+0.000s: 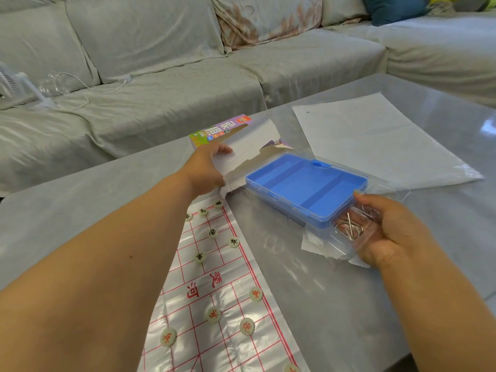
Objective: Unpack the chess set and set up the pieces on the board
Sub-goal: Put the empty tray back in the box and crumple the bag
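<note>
A plastic Chinese chess board (220, 304) with red grid lines lies on the table. Several round cream pieces stand on it, black-lettered ones (212, 232) at the far end and red-lettered ones (247, 326) nearer me. My left hand (206, 167) grips the torn white flap of the chess set's cardboard box (241, 140), whose purple and green printed face shows behind. My right hand (389, 232) holds the near end of a blue plastic tray with a clear lid (306, 181), inside a clear bag. Metal wire loops (351, 228) lie at that end, under my fingers.
A large clear plastic sheet over white paper (375, 140) lies on the grey table (80, 210) at the back right. A grey covered sofa (161, 76) runs behind the table, with a white cable and a small fan on its left.
</note>
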{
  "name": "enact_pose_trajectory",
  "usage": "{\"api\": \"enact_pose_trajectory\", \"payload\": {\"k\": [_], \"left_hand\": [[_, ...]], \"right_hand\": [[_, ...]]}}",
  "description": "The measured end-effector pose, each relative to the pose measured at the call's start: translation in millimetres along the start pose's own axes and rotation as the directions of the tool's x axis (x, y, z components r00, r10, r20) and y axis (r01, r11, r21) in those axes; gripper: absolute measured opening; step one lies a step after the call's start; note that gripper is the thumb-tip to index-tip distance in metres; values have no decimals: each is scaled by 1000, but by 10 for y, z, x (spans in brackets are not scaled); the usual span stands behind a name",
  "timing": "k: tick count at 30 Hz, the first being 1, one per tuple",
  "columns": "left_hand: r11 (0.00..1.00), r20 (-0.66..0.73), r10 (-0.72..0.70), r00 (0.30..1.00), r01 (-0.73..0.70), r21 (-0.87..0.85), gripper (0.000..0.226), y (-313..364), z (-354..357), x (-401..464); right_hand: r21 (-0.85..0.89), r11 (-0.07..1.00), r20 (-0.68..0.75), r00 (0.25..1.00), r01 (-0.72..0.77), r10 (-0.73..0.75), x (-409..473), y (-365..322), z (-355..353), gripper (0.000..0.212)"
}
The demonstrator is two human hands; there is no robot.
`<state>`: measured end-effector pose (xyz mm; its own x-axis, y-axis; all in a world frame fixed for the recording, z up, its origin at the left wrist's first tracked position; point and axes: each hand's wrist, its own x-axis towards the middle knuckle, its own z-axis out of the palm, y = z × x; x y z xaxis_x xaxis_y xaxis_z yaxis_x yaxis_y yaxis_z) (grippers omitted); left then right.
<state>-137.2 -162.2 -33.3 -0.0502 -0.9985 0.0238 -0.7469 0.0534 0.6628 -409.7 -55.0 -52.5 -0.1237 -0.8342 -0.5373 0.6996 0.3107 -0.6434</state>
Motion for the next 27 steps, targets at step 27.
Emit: {"api": "enact_pose_trajectory", "payload": {"k": [27], "left_hand": [[983,-11,173,985,-172,69,64,244,84,-58]], "right_hand": [[-19,992,-16,992,124,-124,2,223,101,5]]}}
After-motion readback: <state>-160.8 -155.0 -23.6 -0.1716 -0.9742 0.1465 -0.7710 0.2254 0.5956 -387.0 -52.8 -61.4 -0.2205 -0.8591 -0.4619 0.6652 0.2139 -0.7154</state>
